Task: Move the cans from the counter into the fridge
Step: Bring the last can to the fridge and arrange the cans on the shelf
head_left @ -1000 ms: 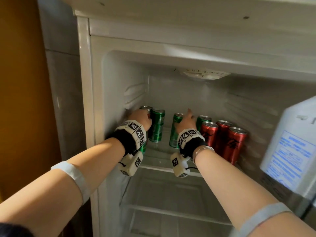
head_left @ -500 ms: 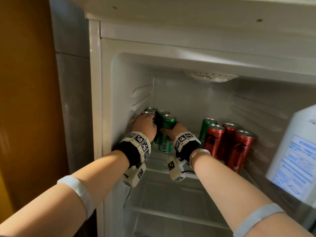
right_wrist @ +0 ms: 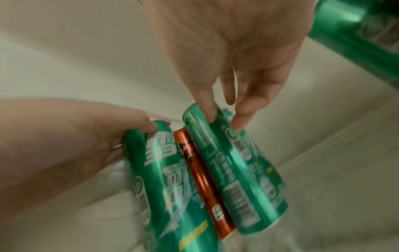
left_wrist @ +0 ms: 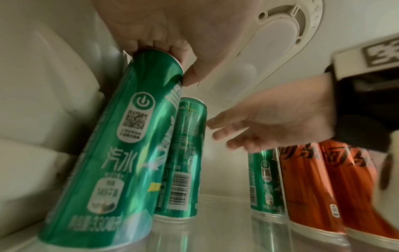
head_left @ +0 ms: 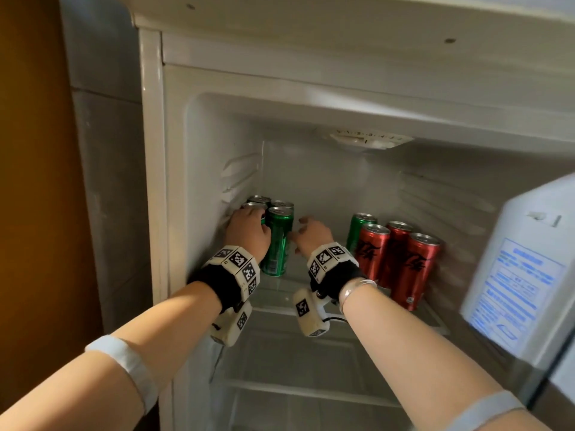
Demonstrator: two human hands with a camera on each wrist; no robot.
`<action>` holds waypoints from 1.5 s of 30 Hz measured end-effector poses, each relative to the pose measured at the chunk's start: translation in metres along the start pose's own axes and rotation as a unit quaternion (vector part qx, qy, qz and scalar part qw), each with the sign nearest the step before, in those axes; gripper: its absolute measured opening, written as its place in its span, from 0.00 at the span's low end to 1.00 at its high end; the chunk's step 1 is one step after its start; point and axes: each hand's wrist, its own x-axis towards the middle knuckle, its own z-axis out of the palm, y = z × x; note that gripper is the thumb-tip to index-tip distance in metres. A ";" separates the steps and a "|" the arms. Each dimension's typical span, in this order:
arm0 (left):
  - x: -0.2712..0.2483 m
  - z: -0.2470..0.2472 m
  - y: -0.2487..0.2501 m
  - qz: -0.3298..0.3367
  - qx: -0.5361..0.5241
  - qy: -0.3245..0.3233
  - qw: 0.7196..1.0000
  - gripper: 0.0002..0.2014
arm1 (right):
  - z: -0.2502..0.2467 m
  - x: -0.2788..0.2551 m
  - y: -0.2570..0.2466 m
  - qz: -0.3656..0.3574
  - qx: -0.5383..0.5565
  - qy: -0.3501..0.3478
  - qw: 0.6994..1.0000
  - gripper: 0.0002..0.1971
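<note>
Inside the open white fridge, slim aluminium cans stand on the top glass shelf. At 9 o'clock, the left hand grips the green can by the wall at its top. Beside it, the right hand, fingers loose, holds nothing, just beside the front green can. At 3 o'clock stand 3 red cans.

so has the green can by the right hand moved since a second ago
Yes. The green can has slid left along the shelf, away from the red cans, and now stands against the group of green cans by the fridge's left wall.
</note>
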 end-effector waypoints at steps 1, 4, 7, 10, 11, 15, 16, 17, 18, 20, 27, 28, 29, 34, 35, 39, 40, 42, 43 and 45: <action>0.000 0.001 0.000 0.002 -0.002 0.004 1.000 0.20 | -0.012 -0.003 0.002 -0.010 -0.045 0.039 0.998 0.17; -0.001 0.002 0.001 0.000 -0.011 -0.002 1.000 0.20 | -0.049 -0.009 0.015 -0.035 -0.117 0.145 0.982 0.12; -0.002 0.001 0.002 -0.002 -0.014 -0.014 1.000 0.20 | -0.075 -0.015 0.030 0.013 -0.158 0.182 0.970 0.15; -0.001 0.003 0.001 -0.004 -0.019 -0.011 1.000 0.20 | -0.083 -0.021 0.040 0.055 -0.192 0.206 0.958 0.19; -0.001 0.003 0.001 -0.005 -0.020 -0.012 1.000 0.20 | -0.082 -0.022 0.042 0.079 -0.193 0.206 0.956 0.21; -0.001 0.004 0.000 0.000 -0.027 -0.011 1.000 0.19 | -0.081 -0.027 0.043 0.137 -0.186 0.189 0.954 0.25; -0.001 0.004 0.000 -0.002 -0.028 -0.012 1.000 0.19 | -0.081 -0.026 0.044 0.138 -0.191 0.182 0.955 0.25; -0.001 0.004 0.000 -0.003 -0.030 -0.011 0.999 0.18 | -0.080 -0.024 0.044 0.137 -0.205 0.173 0.954 0.26; -0.001 0.003 0.000 -0.002 -0.031 -0.010 0.999 0.18 | -0.079 -0.022 0.044 0.138 -0.223 0.164 0.951 0.26; -0.002 0.001 0.001 0.001 -0.031 -0.006 0.999 0.18 | -0.079 -0.019 0.045 0.138 -0.249 0.152 0.947 0.26; 0.000 0.004 0.000 0.004 -0.036 -0.006 0.999 0.18 | -0.090 -0.022 0.053 0.100 -0.212 0.124 0.964 0.27; 0.000 0.004 0.000 0.004 -0.037 -0.007 0.999 0.17 | -0.090 -0.025 0.051 0.081 -0.200 0.119 0.969 0.27; 0.000 0.003 0.000 0.003 -0.037 -0.008 0.999 0.17 | -0.091 -0.027 0.048 0.064 -0.191 0.113 0.973 0.27; 0.003 0.000 0.001 -0.004 -0.043 -0.019 0.999 0.18 | -0.073 -0.040 0.022 -0.006 -0.128 0.066 0.990 0.29; 0.003 -0.002 0.002 -0.009 -0.047 -0.023 0.999 0.18 | -0.066 -0.041 0.016 -0.019 -0.123 0.058 0.990 0.28; 0.004 -0.009 0.006 -0.023 -0.057 -0.038 0.997 0.18 | -0.041 -0.043 -0.006 -0.057 -0.091 0.018 0.994 0.28; 0.004 -0.010 0.007 -0.025 -0.057 -0.042 0.997 0.18 | -0.035 -0.044 -0.010 -0.058 -0.079 0.005 0.995 0.30; 0.005 -0.013 0.007 -0.026 -0.055 -0.052 0.997 0.18 | -0.022 -0.046 -0.013 -0.054 -0.036 -0.020 0.998 0.34; 0.005 -0.014 0.007 -0.024 -0.052 -0.056 0.997 0.18 | -0.015 -0.047 -0.014 -0.053 -0.019 -0.025 0.998 0.36; 0.004 -0.016 0.008 -0.022 -0.041 -0.059 0.997 0.18 | -0.006 -0.048 -0.015 -0.054 -0.008 -0.028 0.998 0.36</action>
